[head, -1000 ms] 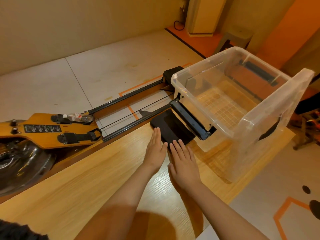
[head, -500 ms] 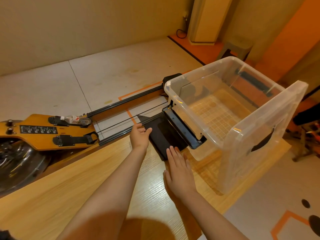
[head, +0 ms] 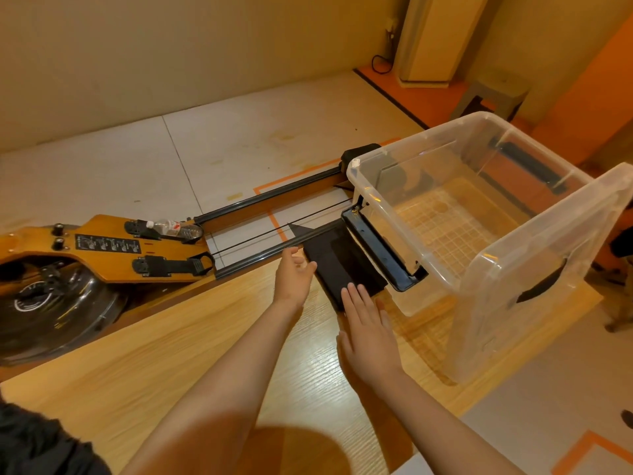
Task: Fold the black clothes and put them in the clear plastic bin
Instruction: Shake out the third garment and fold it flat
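A folded black garment (head: 344, 265) lies flat on the wooden table (head: 171, 365), right beside the clear plastic bin (head: 534, 269). The bin stands upright with nothing in it and has black handles. My left hand (head: 294, 275) is at the garment's left edge, fingers loosely curled, thumb touching the cloth. My right hand (head: 368, 332) lies flat with straight fingers, its fingertips on the garment's near edge.
A wooden rowing machine (head: 102, 248) with black rails and a water bottle (head: 174, 228) stands on the floor beyond the table's far edge. A black bin lid (head: 380, 257) leans against the bin's left side. Dark cloth (head: 37, 443) shows at the bottom left corner.
Both hands lay flat side by side at the garment's near edge. My left hand moved up along its left edge; my right hand stayed at the near edge.
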